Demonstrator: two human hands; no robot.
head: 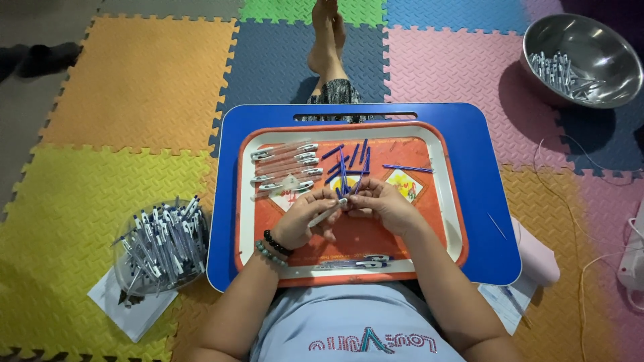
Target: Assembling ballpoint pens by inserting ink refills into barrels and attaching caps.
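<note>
My left hand and my right hand meet over the middle of an orange tray, both gripping one clear pen barrel that points down-left from my fingertips. A pile of blue ink refills lies just beyond my fingers. Several clear pen barrels are lined up on the tray's far left. Two finished pens lie along the tray's near edge. One loose refill rests to the right.
The tray sits on a blue lap table over my legs. A clear bowl of assembled pens stands on the floor mat at left. A steel bowl with pen parts is at far right. White cables trail right.
</note>
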